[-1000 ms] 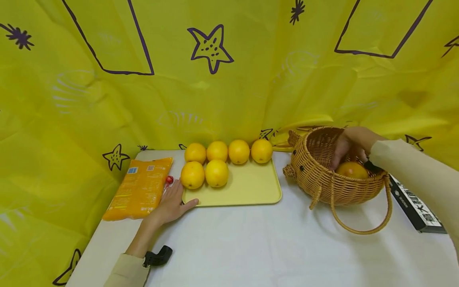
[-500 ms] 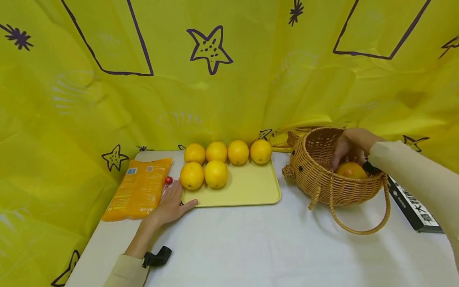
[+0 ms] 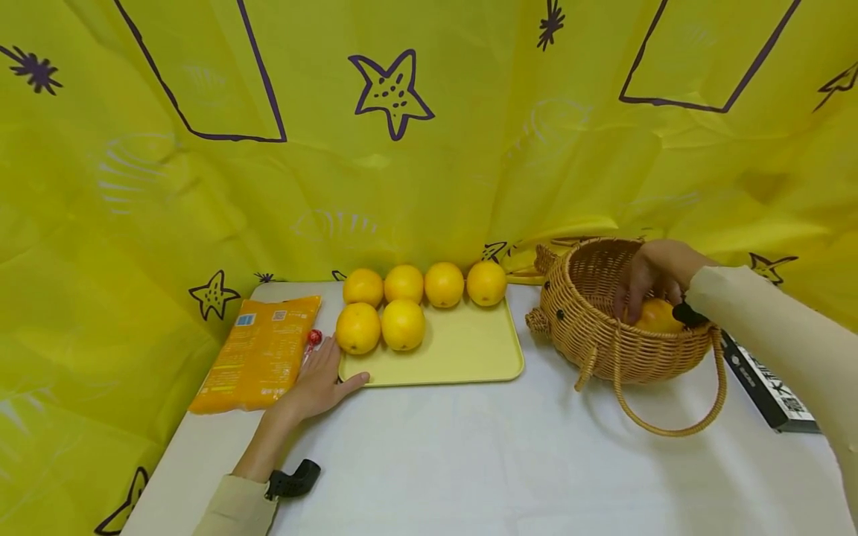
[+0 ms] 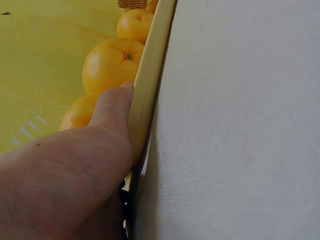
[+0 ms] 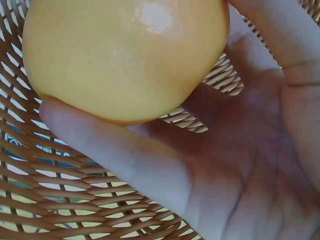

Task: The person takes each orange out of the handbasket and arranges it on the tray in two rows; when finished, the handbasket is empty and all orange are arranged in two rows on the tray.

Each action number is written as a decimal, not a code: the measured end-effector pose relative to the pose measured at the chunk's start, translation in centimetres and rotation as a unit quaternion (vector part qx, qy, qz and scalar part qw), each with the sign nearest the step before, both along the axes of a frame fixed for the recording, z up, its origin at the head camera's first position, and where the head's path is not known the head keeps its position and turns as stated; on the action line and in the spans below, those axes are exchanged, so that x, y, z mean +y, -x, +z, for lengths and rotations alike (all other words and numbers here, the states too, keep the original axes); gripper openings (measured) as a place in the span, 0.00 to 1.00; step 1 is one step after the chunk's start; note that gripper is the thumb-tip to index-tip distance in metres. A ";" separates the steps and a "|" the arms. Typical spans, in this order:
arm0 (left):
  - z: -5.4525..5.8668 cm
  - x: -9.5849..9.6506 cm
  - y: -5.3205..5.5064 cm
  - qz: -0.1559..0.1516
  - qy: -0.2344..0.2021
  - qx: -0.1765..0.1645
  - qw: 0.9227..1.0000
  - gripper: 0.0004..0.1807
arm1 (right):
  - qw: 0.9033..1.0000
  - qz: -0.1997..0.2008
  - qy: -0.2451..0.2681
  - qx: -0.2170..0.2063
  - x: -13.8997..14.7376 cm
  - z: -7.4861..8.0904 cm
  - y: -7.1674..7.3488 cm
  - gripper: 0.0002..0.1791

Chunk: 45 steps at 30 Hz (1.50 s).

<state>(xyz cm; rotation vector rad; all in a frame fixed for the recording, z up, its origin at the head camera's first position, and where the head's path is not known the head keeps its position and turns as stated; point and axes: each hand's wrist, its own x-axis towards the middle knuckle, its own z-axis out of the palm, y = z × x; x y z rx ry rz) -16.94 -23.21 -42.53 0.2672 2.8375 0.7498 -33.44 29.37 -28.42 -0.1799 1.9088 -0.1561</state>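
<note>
In the head view my right hand (image 3: 650, 277) reaches down into a brown wicker basket (image 3: 643, 357) shaped like a pig. Its thumb and fingers curl around an orange (image 5: 125, 55), which the right wrist view shows close up against the woven wall. My left hand (image 3: 318, 383) lies flat with straight fingers along the left end of a pale yellow tray (image 3: 469, 353). On that tray several oranges (image 3: 404, 324) stand in two rows at the back and left. The left wrist view has the left thumb (image 4: 112, 107) at the tray rim, in front of the oranges.
Left of the tray lie an orange plastic packet (image 3: 264, 353) and a red lollipop (image 3: 314, 338). A black-and-white box (image 3: 764, 387) sits partly behind the basket on the right. The basket's handle (image 3: 670, 432) hangs toward the front. A yellow patterned cloth (image 3: 469, 186) rises behind the table.
The right hand's fingers and the orange have shifted slightly inside the basket. The left hand and the tray have stayed in place; the whole head view has drifted a little.
</note>
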 end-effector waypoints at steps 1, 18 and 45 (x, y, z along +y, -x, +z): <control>0.0 0.0 0.0 0.000 0.000 0.000 1.000 0.55 | 1.000 0.002 0.002 0.001 0.0 0.1 0.0 0.18; 0.1 -0.2 0.1 -0.003 0.010 -0.007 1.000 0.56 | 0.983 0.030 0.161 0.084 1.1 1.4 -0.1 0.28; 0.2 0.1 0.2 -0.002 0.017 -0.008 1.000 0.56 | 0.638 -0.359 0.638 0.239 0.4 2.1 -10.7 0.25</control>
